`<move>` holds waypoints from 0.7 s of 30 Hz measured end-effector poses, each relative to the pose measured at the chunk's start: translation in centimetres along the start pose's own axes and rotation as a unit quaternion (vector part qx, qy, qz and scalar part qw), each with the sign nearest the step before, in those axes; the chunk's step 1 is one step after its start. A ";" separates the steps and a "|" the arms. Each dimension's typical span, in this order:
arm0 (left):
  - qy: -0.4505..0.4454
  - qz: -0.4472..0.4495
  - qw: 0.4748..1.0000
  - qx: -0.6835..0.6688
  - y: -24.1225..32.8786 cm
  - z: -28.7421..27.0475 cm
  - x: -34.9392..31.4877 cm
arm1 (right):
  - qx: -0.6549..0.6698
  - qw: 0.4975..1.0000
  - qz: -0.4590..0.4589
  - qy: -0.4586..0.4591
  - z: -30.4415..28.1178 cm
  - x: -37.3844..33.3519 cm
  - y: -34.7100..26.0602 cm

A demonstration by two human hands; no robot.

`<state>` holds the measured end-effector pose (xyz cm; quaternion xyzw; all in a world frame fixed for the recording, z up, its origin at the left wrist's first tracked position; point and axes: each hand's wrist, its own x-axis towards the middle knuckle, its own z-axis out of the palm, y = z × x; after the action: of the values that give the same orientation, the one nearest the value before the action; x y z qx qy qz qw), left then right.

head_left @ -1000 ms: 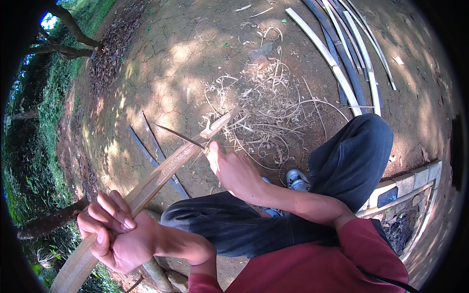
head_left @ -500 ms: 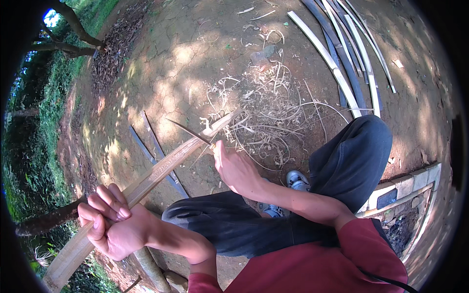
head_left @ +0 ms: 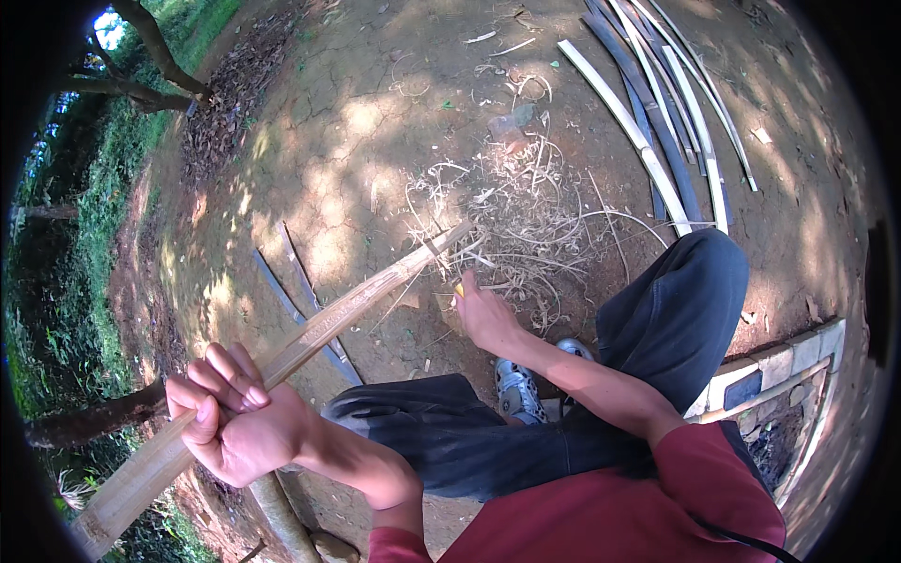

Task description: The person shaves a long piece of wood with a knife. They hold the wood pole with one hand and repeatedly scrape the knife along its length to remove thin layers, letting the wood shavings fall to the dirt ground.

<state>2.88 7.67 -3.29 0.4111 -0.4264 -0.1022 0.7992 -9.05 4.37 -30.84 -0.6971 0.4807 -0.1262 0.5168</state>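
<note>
My left hand (head_left: 246,420) is closed round a long, pale bamboo strip (head_left: 343,319). The strip slants from the lower left up to a heap of curled shavings (head_left: 526,225) on the ground. Its upper face looks freshly scraped and rough. In my right hand (head_left: 490,317) is a knife (head_left: 459,290), of which the yellowish handle end shows. The blade is hard to make out against the shavings. This hand is just right of the strip's far part, apart from it.
Several split bamboo lengths (head_left: 648,103), pale and dark, lie at the upper right. Two dark strips (head_left: 298,281) rest on the ground beyond the held strip. A brick edging (head_left: 774,366) runs at the right; tree trunks (head_left: 155,56) stand at the left.
My right hand has drawn the knife off the strip, moving to the right and slightly down. A curl of shaving on the strip's top is gone. My left hand has shifted slightly right.
</note>
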 end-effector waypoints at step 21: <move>-0.048 0.003 0.999 -0.021 0.0 -1.1 0.0 | 0.001 0.992 -0.126 0.004 -3.2 -2.8 -5.4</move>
<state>3.73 8.33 -3.68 0.3872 -0.4635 -0.1282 0.7867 -9.69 4.76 -24.03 -0.7510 0.3909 -0.1939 0.4956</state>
